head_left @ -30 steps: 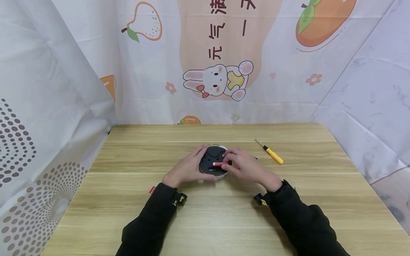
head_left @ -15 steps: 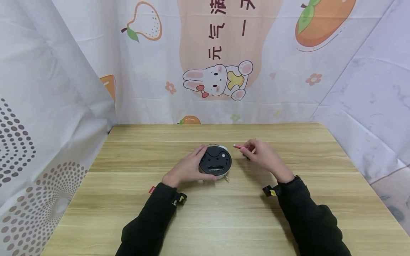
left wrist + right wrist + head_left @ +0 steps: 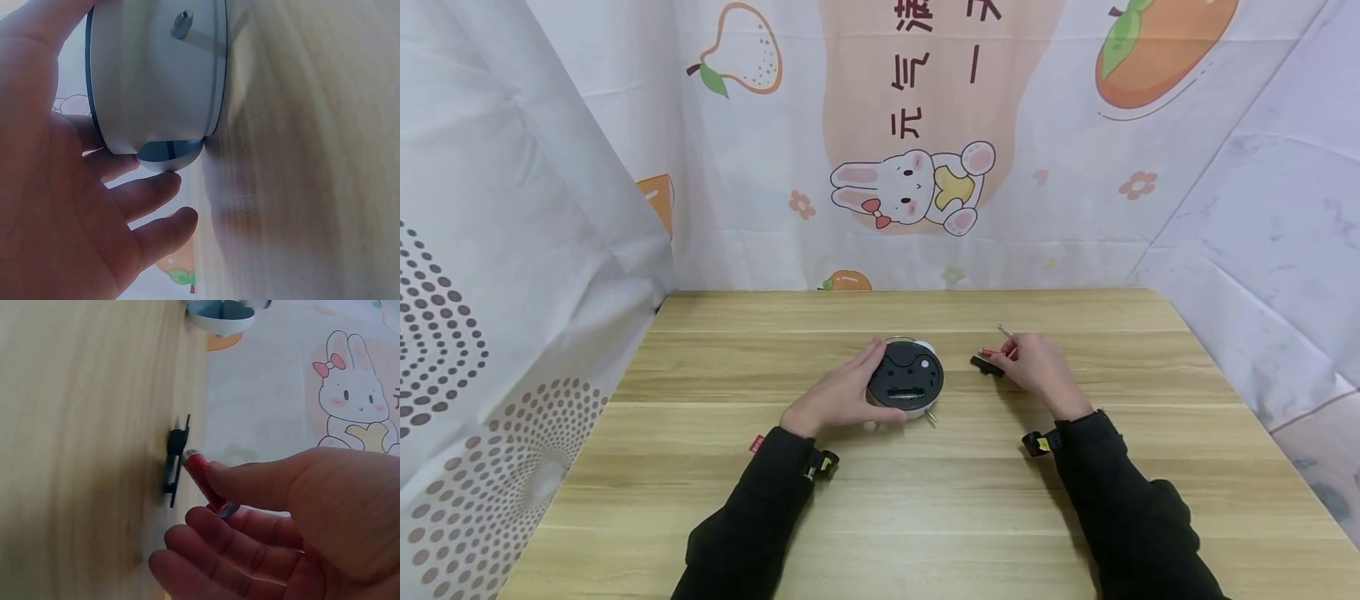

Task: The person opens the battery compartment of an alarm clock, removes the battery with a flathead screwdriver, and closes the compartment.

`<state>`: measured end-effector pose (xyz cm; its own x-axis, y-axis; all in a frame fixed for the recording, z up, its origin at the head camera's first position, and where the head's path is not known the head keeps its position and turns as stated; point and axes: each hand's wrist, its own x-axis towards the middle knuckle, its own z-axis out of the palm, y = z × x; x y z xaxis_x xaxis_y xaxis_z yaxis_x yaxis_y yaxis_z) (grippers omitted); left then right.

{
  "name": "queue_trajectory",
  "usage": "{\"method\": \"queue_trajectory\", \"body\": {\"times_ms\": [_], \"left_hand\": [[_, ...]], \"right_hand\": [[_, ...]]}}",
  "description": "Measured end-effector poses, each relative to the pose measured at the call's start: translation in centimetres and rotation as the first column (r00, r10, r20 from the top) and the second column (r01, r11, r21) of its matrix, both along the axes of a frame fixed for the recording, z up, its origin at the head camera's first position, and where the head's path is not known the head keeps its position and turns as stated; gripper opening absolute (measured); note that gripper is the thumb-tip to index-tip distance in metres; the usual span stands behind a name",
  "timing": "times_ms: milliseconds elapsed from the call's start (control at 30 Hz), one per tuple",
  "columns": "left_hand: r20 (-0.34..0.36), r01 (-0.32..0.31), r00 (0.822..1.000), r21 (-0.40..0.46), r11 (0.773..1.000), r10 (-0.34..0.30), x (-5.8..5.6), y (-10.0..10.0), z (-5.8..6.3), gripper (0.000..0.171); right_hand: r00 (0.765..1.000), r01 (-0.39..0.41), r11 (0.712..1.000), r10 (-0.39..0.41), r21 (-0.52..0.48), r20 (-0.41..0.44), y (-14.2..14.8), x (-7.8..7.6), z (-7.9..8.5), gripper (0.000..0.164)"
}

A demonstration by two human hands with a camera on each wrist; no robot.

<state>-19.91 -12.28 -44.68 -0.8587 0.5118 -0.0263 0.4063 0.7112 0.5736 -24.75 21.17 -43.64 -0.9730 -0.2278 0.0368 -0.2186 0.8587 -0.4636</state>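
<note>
one round clock is held face down on the table by the left hand; a red battery is pinched by the right hand (near a black cover); behind, printed cloth is seen.

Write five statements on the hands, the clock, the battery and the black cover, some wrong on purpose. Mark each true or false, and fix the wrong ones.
1. The left hand grips the clock. True.
2. The clock lies with its black back facing down. False: its black back faces up.
3. The right hand pinches the red battery. True.
4. The red battery sits inside the clock. False: the right hand holds it apart from the clock.
5. The black cover lies on the table, apart from the clock. True.
</note>
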Motion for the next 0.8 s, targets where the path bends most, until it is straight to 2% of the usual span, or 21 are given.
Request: {"method": "queue_trajectory", "body": {"times_ms": [367,600,800], "left_hand": [[0.011,-0.011,1.0,-0.012,1.0,0.011,-0.05,0.05,0.02,0.124],[0.013,-0.013,1.0,-0.01,1.0,0.013,-0.06,0.08,0.03,0.124],[0.013,-0.009,1.0,0.002,1.0,0.009,0.01,0.06,0.15,0.124]], "right_hand": [[1.0,-0.005,0.999,0.005,0.042,0.0,0.36,-0.46,-0.55,0.017],[0.999,0.009,0.998,-0.011,0.055,0.038,0.36,-0.48,-0.68,0.019],[0.999,0.005,0.997,-0.008,0.072,0.039,0.44,-0.54,-0.87,0.02]]}}
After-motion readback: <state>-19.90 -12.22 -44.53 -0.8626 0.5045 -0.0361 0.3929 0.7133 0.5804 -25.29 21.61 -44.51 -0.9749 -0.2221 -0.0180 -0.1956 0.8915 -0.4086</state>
